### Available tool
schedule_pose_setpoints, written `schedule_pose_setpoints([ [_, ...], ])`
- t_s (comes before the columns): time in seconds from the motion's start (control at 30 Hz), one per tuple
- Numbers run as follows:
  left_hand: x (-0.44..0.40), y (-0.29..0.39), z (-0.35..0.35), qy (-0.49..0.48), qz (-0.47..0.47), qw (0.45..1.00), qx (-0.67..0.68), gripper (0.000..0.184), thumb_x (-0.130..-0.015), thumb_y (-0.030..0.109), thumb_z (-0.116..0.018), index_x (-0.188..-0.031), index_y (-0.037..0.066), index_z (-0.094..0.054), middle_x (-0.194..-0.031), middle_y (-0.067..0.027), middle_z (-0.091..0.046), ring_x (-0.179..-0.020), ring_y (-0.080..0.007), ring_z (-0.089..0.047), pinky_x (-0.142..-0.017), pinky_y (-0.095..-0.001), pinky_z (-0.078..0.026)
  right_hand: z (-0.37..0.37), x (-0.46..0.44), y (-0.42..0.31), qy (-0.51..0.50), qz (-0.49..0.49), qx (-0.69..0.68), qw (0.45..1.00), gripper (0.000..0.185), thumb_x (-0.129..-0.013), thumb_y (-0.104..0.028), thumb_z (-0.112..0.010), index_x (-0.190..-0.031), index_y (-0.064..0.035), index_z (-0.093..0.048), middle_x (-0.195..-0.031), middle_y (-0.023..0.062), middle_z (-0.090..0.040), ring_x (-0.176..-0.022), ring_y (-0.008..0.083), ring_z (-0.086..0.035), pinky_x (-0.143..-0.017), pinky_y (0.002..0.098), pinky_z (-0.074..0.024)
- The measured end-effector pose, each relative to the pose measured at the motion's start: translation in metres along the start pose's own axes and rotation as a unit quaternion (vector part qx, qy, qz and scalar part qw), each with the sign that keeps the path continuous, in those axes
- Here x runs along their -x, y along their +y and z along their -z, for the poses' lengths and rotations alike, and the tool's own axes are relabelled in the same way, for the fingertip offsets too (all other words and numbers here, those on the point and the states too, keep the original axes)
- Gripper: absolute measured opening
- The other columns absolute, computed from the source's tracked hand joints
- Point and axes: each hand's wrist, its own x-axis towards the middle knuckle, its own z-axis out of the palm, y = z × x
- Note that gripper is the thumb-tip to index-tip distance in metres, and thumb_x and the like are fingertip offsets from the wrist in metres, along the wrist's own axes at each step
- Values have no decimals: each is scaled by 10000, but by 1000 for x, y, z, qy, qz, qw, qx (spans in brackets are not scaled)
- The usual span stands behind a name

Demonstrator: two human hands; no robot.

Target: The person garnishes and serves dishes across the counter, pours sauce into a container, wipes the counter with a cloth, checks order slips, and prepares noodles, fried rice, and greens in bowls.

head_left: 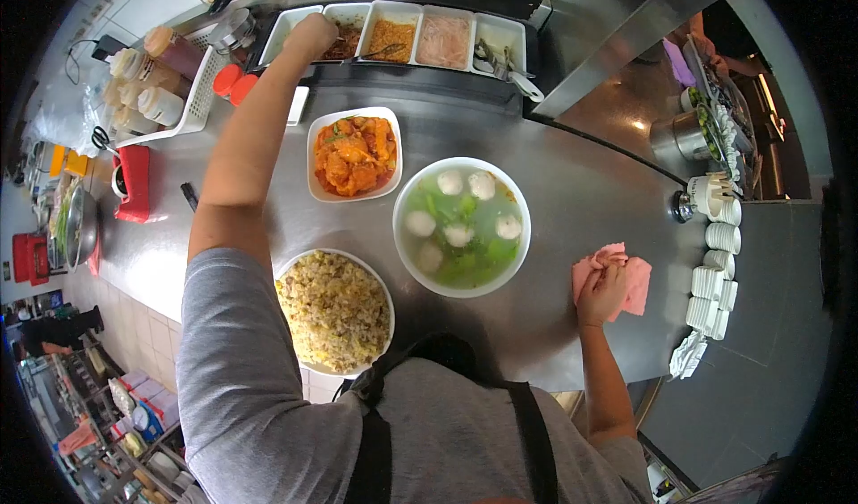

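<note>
The left hand (pixel 313 36) reaches to the row of 5 white tubs (pixel 418 32) at the back of the counter (pixel 572 191), over the dark red seasoning (pixel 347 46) in the 2nd one — its fingers are hidden, so I cannot tell whether they pinch anything. The right hand (pixel 602 295) has its fingers closed on a pink cloth (pixel 636 281), which lies on the counter to the right. Between the arms stands a bowl of green soup (pixel 468 211) with 6 pale balls — near it are a dish of orange-red food (pixel 354 157) and a plate of fried rice (pixel 335 309).
</note>
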Motion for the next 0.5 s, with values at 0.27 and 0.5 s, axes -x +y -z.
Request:
schedule_pose_setpoints([
  [0.27, 20, -11, 33, 60, 2, 991, 119, 324, -749, 73, -555, -1006, 115, -749, -890, -216, -680, -757, -266, -648, -757, -356, -498, -3, 1, 3, -3, 10, -23, 1000, 65, -838, -62, -546, -883, -55, -593, -895, 106, -596, -872, 321, -564, -737, 416, -442],
  [0.5, 61, -10, 70, 65, -22, 965, 252, 304, -763, 118, -548, -986, 89, -752, -939, -234, -692, -867, -320, -669, -822, -372, -492, 0, 0, 1, 6, 29, -25, 999, 73, -835, -48, -544, -902, -40, -574, -909, 146, -591, -868, 349, -567, -733, 430, -446],
])
